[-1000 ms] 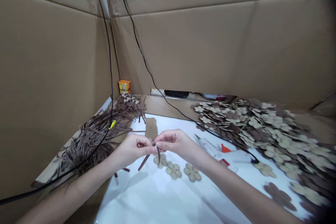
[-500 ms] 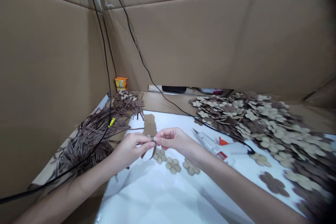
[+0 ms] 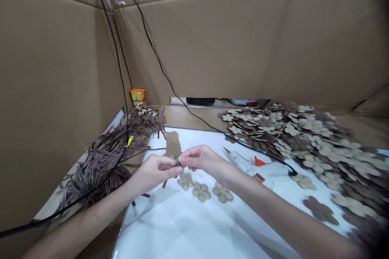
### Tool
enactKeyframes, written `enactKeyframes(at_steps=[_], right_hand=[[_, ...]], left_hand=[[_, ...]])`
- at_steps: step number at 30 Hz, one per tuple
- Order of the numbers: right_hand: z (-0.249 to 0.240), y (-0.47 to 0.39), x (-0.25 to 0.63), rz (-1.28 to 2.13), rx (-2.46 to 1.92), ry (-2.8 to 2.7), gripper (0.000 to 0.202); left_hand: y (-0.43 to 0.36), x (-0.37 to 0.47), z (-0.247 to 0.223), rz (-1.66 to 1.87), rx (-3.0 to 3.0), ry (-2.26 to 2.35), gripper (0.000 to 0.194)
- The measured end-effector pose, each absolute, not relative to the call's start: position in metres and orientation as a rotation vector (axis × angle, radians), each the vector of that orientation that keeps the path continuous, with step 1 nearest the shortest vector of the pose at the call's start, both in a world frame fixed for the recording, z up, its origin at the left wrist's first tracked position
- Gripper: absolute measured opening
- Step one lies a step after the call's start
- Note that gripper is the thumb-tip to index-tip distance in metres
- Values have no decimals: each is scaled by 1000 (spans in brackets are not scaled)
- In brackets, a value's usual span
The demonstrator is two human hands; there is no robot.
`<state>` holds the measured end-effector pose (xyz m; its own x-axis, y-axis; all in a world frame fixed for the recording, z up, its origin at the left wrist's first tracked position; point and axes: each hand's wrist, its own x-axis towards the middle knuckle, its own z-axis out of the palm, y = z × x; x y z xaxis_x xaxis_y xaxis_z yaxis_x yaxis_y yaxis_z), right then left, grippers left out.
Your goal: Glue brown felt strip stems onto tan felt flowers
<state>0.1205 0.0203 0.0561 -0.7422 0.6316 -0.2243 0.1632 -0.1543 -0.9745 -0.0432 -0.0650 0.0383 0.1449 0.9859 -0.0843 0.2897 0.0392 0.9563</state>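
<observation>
Brown strip (image 3: pixel 164 185) pinched by fingers (image 3: pixel 174 172) of left hand (image 3: pixel 158 172) and right hand (image 3: pixel 203 160), apparently unfinished; three flowers (image 3: pixel 201 191) laid out, flower heap (image 3: pixel 316 141) remaining.

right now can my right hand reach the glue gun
Probably yes: the glue gun lies near the right hand, nothing seen between, though that hand is pinching a small brown piece.
</observation>
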Motion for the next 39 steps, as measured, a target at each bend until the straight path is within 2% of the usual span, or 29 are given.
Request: enactKeyframes(at_steps=[7,13,21,28,39], right_hand=[[50,24,116,1992,-827,-1812,28],[45,23,120,2013,-723,-1804,35],[46,13,123,1955,-649,-1804,24],[43,12,121,1900,-717,-1836,22],[39,20,118,1669,-717,-1911,23]], left_hand=[[-68,-34,42,980,1367,1475,30],[-70,-32,48,1018,1296,1402,29],[-74,-29,48,995,1267,1386,29],[-77,-28,47,1028,1240,1195,21],[-76,-35,40,899,1292,1214,34]])
